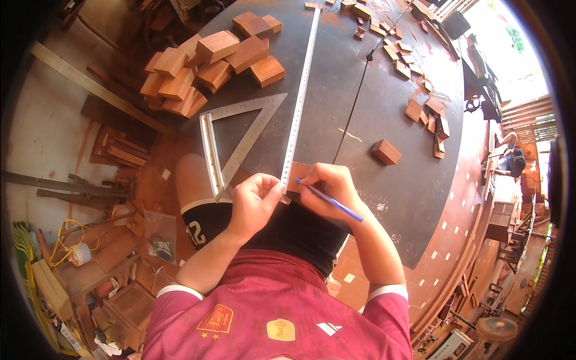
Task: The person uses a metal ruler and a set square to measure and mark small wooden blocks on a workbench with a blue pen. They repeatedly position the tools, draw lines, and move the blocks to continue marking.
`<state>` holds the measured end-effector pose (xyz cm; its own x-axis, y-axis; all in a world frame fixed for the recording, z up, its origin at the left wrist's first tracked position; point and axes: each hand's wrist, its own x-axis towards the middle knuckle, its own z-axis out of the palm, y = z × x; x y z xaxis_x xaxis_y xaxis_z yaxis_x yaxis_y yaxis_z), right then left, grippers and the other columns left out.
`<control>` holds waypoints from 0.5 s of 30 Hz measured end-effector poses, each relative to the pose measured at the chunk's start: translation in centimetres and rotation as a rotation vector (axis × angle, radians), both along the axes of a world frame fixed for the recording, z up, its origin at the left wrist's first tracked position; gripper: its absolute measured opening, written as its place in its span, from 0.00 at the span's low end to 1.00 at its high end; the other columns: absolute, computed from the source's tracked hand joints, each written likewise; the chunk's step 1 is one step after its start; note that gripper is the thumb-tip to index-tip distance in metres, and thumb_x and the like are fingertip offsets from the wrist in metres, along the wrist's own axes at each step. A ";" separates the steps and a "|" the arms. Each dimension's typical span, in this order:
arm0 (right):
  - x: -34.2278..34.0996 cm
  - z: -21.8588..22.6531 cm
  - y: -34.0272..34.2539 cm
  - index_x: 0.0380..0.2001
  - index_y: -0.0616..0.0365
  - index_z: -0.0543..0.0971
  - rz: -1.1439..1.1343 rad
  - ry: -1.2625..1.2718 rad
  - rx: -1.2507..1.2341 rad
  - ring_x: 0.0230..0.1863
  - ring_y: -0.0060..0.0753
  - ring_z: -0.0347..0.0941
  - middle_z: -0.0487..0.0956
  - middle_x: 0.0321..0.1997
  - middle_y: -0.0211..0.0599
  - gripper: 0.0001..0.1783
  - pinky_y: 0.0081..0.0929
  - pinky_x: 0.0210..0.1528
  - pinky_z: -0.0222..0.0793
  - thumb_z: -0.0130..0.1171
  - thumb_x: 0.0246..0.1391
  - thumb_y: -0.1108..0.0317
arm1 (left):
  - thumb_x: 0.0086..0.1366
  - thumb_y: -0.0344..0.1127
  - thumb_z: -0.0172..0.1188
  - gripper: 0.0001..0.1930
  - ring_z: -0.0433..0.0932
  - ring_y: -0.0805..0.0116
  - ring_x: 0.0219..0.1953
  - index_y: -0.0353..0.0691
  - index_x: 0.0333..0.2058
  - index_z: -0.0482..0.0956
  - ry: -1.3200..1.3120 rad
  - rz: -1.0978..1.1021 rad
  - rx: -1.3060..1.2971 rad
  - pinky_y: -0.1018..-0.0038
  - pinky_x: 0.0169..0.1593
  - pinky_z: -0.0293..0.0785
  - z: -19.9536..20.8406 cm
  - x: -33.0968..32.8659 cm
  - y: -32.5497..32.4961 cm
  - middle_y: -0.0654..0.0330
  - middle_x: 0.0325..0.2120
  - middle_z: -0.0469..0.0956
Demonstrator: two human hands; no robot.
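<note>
My left hand (pixel 258 195) pinches the near end of a long white ruler (pixel 301 90), which stretches away from me over the dark tabletop. In my right hand (pixel 331 187) is a blue pen (pixel 337 204), its tip end at a small reddish wooden block (pixel 297 173). This block lies at the table's near edge beside the ruler's end, partly hidden by my hands. A metal triangle square (pixel 247 144) lies left of the ruler, its lower corner close to my left hand.
A heap of wooden blocks (pixel 219 47) sits at the far left of the table (pixel 336 72). One single block (pixel 386 152) lies right of my right hand. Several smaller offcuts (pixel 437 117) are scattered along the right side. Another person (pixel 513 161) is far off to the right.
</note>
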<state>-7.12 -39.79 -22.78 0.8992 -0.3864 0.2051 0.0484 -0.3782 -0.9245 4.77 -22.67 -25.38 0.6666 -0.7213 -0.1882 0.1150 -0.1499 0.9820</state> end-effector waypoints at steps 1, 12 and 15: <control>0.1 0.1 0.0 0.27 0.61 0.77 0.002 0.005 -0.001 0.23 0.24 0.77 0.78 0.23 0.35 0.07 0.23 0.26 0.71 0.66 0.47 0.78 | 0.70 0.31 0.64 0.05 0.70 0.88 0.22 0.34 0.37 0.81 0.005 0.000 -0.003 0.86 0.25 0.65 0.0 0.0 0.0 0.70 0.25 0.79; 0.5 0.0 0.0 0.25 0.62 0.78 0.023 0.038 -0.030 0.23 0.26 0.77 0.78 0.22 0.37 0.06 0.24 0.26 0.71 0.67 0.45 0.78 | 0.70 0.30 0.64 0.05 0.71 0.86 0.22 0.34 0.37 0.81 0.054 0.011 0.006 0.86 0.25 0.67 0.2 -0.1 -0.2 0.68 0.25 0.80; 0.6 0.2 0.2 0.24 0.64 0.78 0.015 0.034 -0.005 0.21 0.32 0.75 0.76 0.21 0.41 0.07 0.27 0.24 0.69 0.68 0.45 0.77 | 0.69 0.30 0.64 0.05 0.71 0.86 0.22 0.34 0.37 0.81 0.050 0.014 0.006 0.86 0.25 0.67 0.3 -0.1 -0.2 0.67 0.25 0.80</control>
